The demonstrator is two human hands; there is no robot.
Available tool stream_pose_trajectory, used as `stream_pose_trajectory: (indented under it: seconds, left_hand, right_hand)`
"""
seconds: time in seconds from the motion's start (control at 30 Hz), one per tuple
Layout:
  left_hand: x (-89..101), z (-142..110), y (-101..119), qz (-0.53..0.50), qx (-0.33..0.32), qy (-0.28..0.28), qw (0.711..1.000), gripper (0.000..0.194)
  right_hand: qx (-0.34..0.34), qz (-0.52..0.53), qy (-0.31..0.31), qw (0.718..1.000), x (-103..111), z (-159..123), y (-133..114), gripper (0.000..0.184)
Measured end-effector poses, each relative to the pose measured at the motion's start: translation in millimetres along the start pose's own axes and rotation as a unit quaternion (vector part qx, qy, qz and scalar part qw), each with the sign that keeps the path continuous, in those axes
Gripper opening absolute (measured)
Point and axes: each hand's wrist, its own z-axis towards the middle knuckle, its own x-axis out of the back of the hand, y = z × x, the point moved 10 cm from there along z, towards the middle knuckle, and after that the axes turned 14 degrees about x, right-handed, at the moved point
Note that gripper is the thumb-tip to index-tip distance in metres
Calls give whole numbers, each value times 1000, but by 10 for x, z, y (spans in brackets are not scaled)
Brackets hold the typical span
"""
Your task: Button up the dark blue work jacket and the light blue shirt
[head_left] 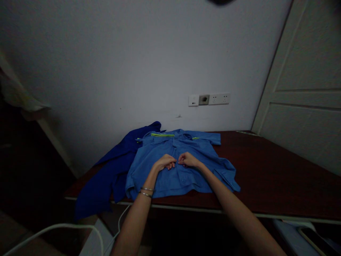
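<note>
We look through one camera worn on the head, set back from the near edge of the worktop (pixel 277 167) and facing forward and down. Our forearms (pixel 137 220) reach in from the near side; our left hand (pixel 166 161) and right hand (pixel 188 159) come just below mid-view. The wide view takes in the far wall (pixel 146 71) and a pale panel (pixel 303 124) at right.

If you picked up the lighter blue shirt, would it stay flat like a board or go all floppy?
Probably floppy: the lighter blue shirt already shows creases and a wavy bottom edge. It likely wouldn't roll or tip if pushed, since it lies spread out on the table; it might just bunch up, because it looks like soft cloth.
</note>
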Motion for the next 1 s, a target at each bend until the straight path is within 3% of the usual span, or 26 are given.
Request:
stream_pose_trajectory:
  seconds: [0.23, 0.4, 0.63, 0.83, 1.0]
  left_hand:
    - [-80, -109, -21, 28, -2, -35, 999, 31]
    - [-87, -102, 41, 30, -22, 7, 999, 36]
    - [-28, -96, 21, 19, 12, 50, 998, 25]
    - [-45, -118, 44, 12, 6, 32, 999, 20]
    - [-40, -100, 25, 21, -1, 22, 1000, 19]
  right_hand:
    - [-12, 34, 30, 999, 25, 22, 29, 5]
    - [-20, 33, 39, 999, 19, 30, 54, 8]
    - [-29, 37, 46, 998, 23, 13, 35, 9]
    - [-31, 32, 42, 998, 28, 9, 24, 12]
    - [6, 7, 40, 999, 21, 10, -76, 11]
